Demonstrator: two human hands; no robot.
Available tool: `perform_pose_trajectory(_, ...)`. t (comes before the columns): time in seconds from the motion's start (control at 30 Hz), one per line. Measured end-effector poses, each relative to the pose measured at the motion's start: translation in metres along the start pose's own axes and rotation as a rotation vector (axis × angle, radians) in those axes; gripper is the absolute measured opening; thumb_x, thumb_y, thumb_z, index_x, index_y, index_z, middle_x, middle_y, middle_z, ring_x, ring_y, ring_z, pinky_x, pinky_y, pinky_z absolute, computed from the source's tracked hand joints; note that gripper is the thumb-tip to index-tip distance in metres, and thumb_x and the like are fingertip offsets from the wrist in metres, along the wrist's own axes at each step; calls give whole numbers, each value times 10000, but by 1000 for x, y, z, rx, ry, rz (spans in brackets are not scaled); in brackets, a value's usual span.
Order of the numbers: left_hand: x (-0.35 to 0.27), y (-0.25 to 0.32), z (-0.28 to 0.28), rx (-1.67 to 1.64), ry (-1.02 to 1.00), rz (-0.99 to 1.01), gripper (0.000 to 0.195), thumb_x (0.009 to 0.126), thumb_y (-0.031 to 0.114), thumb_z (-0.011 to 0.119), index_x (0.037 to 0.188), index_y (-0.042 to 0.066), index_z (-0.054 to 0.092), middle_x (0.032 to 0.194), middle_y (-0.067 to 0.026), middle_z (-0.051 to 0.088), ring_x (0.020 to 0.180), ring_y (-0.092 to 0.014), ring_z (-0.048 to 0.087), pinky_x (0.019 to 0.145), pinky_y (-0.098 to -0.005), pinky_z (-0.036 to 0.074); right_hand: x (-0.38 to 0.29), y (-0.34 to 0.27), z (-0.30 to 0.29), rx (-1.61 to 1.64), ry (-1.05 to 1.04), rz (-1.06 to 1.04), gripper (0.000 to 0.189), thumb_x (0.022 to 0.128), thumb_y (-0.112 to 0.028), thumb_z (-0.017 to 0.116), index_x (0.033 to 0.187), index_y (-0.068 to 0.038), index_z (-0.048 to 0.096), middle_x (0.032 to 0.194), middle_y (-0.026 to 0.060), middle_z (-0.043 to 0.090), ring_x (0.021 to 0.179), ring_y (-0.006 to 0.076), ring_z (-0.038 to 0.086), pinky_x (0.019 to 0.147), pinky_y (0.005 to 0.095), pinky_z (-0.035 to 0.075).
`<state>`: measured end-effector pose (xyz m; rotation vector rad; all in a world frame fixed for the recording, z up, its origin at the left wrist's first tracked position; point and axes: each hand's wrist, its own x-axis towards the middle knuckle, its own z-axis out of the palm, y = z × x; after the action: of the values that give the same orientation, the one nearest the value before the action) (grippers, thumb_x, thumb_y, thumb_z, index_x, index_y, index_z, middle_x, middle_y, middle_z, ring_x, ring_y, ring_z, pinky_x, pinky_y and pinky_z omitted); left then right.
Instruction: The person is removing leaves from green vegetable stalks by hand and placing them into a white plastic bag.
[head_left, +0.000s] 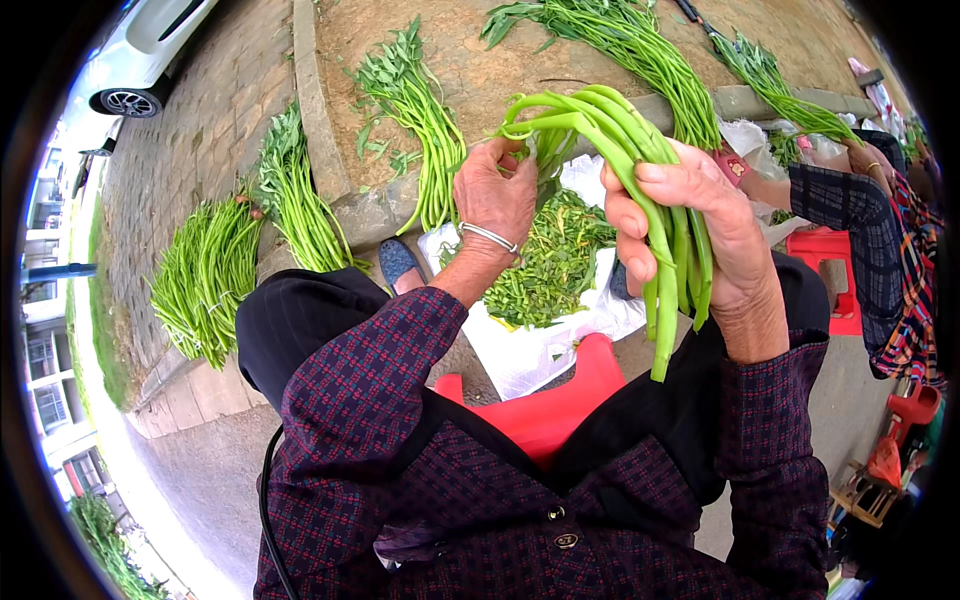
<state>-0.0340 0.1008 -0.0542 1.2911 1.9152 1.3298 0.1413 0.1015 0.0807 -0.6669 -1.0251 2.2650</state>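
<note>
A small bunch of green stems (637, 150), apparently water spinach, is held up before me. My right hand (712, 217) wraps round it, with the cut ends hanging below the fingers and the far part bending over to the left. At that drooping end my left hand (491, 187), wearing a metal bangle (487, 236), pinches the greens between thumb and fingers; its fingertips are partly hidden. Beneath the hands, trimmed leaves and stem pieces (555, 259) lie heaped on a white plastic sheet (517, 360) between my feet.
Bundles of long greens lie ahead (420, 127), farther right (637, 60), and left by the kerb (304, 202), beside a tied bundle (206, 277). I sit on a red plastic stool (540, 412). Another person's sleeve (851, 202) and a second red stool (829, 277) are at right.
</note>
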Motion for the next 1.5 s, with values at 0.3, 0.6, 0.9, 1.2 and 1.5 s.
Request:
perform_pose_trajectory(0.3, 3, -8, 4, -171, -54, -43, 182, 723, 150, 642, 778, -24, 648, 685, -131, 613, 615, -230, 597, 612, -330, 468, -1, -1, -2, 9, 12, -6, 241, 837, -182, 553, 950, 29, 526, 708, 73, 564, 527, 157, 581, 482, 241, 483)
perform_pose_trajectory(0.6, 0, -8, 2, -266, -300, -129, 168, 753, 103, 619, 822, -50, 630, 679, -93, 624, 604, -121, 594, 569, -255, 465, 1, -10, -18, 38, 56, -101, 238, 869, -175, 505, 972, 39, 522, 737, 68, 549, 553, 140, 567, 490, 226, 472)
perform_pose_trajectory(0.9, 0, -3, -3, -446, -572, -202, 164, 846, 101, 591, 940, -32, 575, 798, -77, 647, 696, -126, 621, 631, -237, 486, -3, -23, -33, 67, 153, -189, 262, 888, -186, 487, 1008, 45, 516, 751, 58, 552, 581, 127, 539, 516, 220, 460)
perform_pose_trajectory(1.2, -2, 4, -6, -559, -675, -383, 122, 869, 94, 545, 957, 8, 543, 845, -105, 648, 764, -176, 645, 675, -261, 510, -5, -27, -42, 96, 137, -185, 252, 886, -187, 501, 1023, 24, 510, 768, 44, 557, 615, 121, 540, 549, 227, 463)
perform_pose_trajectory(1.5, 0, -8, -7, -822, -629, -609, 54, 853, 74, 509, 879, 28, 522, 779, -95, 614, 723, -213, 629, 720, -329, 521, -2, -21, -39, 61, 132, -168, 254, 880, -188, 504, 1018, 26, 512, 761, 41, 554, 608, 119, 535, 547, 232, 453)
